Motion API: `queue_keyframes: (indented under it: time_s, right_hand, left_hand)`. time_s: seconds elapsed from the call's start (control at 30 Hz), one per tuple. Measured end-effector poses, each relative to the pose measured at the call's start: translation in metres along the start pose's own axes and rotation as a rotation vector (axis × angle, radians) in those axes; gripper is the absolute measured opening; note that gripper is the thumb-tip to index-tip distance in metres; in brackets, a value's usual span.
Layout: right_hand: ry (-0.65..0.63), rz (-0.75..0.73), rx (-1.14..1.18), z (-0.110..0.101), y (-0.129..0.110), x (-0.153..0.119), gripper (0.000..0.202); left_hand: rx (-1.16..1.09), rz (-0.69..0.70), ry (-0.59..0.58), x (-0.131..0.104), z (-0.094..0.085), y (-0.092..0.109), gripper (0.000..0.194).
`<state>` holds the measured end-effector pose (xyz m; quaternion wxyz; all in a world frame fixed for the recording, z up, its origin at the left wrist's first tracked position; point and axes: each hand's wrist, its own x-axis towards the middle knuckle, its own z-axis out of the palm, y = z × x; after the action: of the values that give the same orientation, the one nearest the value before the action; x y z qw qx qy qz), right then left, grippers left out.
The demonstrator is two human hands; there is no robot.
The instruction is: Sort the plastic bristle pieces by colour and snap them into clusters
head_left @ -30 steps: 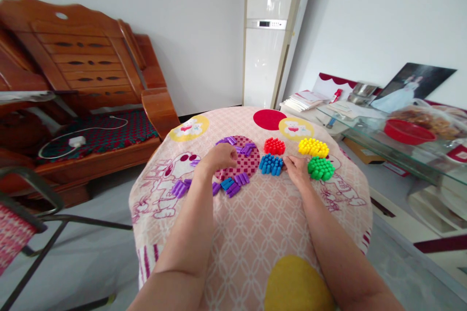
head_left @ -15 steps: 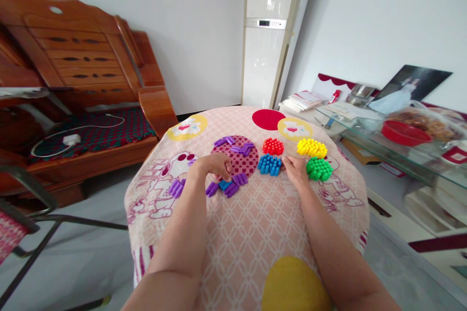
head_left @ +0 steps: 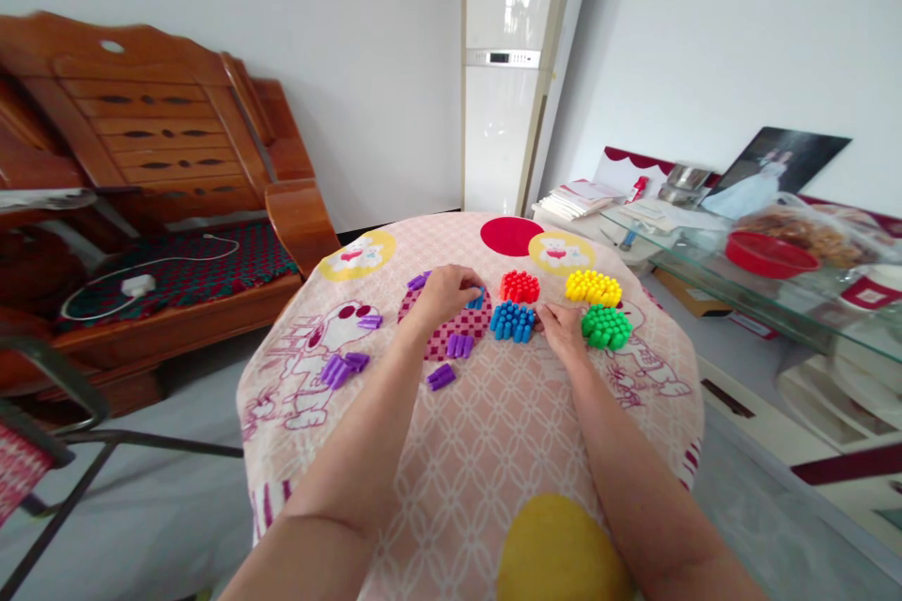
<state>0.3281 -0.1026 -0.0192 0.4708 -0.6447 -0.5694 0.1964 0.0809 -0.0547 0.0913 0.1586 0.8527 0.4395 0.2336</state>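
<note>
My left hand (head_left: 449,293) is closed, its fingertips pinching a small blue ribbed plastic block (head_left: 476,300) above the dark red checked circle on the cloth. To the right stands a cluster of blue plastic blocks (head_left: 513,322) with upright pegs. The curled fingers of my right hand (head_left: 560,329) are closed at this cluster's right edge. Directly behind it is a red cluster (head_left: 520,286). A yellow cluster (head_left: 593,287) and a green cluster (head_left: 607,327) stand right of my right hand. Loose purple blocks (head_left: 460,346) lie around my left hand, some hidden behind it.
A patterned cloth (head_left: 465,470) covers the round table. On the left stands a wooden bench (head_left: 155,141) with a white cable on its seat. A glass shelf (head_left: 676,244) at the right carries papers, a red bowl (head_left: 771,254) and a bagged item.
My left hand has moved away and to the right, lifting the blue block from among the purple ones. Purple blocks near it now show in different places. My right hand stays beside the blue cluster.
</note>
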Motion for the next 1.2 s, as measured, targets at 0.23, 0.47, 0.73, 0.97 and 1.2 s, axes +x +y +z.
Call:
queue_keyframes:
  time_s: [0.23,0.47,0.73,0.97,1.2]
  right_hand:
    - [-0.013,0.052,0.082,0.001,0.001,0.001,0.033]
    - [0.007,0.053,0.074,0.002,0.002,0.0,0.036]
    - [0.008,0.067,0.088,0.002,0.003,0.001,0.036]
    - [0.007,0.101,0.149,0.002,0.002,0.0,0.038]
    - [0.037,0.077,0.048,-0.002,-0.003,-0.003,0.04]
  left_hand:
    - [-0.052,0.19,0.12,0.048,0.055,0.038,0.025]
    - [0.091,0.216,-0.064,0.055,0.091,0.029,0.026]
    - [0.006,0.196,-0.045,0.046,0.085,0.025,0.029]
    - [-0.154,-0.01,0.221,0.002,0.025,-0.01,0.026]
    - [0.029,-0.604,0.48,-0.068,-0.02,-0.099,0.025]
